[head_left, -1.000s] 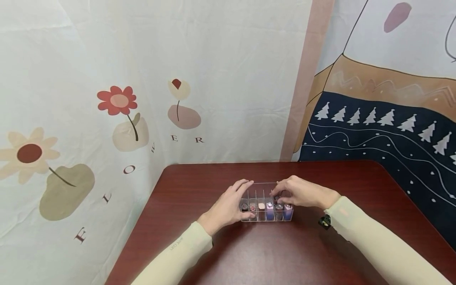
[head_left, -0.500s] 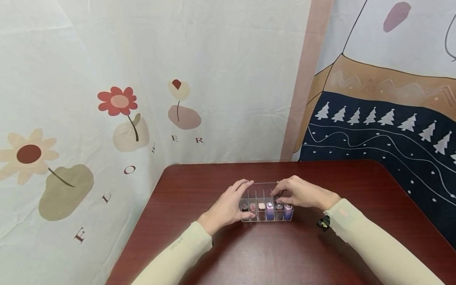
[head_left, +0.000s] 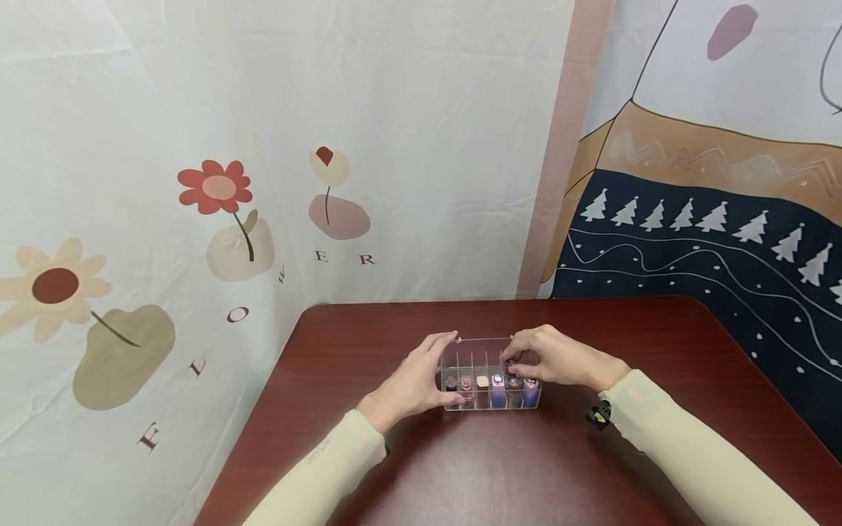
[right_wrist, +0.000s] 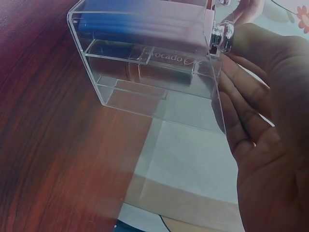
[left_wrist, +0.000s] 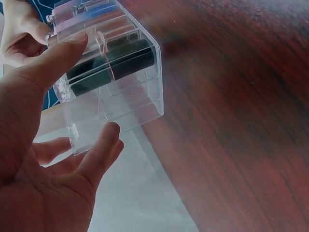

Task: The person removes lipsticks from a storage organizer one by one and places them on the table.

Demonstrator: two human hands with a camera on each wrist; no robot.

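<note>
A clear lipstick organizer (head_left: 492,409) stands on the table, its front row filled with several tubes. My left hand (head_left: 409,383) holds its left end, thumb at the front and fingers toward the back. In the left wrist view, a dark tube (left_wrist: 130,60) lies behind the clear wall, near the thumb. My right hand (head_left: 559,356) reaches over the right end and pinches a dark-topped lipstick tube (head_left: 509,367) in the back row. In the right wrist view, a blue-and-pink tube (right_wrist: 145,21) shows above a brownish tube (right_wrist: 166,72) with white lettering.
A dark red wooden table (head_left: 460,475) bears the organizer. Behind it hangs a pale cloth (head_left: 421,146) printed with flowers, and a dark cloth (head_left: 664,256) with trees hangs at the right. A small black device (head_left: 598,414) sits at the right wrist.
My left hand has shifted slightly left, its fingertips a little farther from the back rim's middle. The right hand stays at the same compartment, almost unmoved.
</note>
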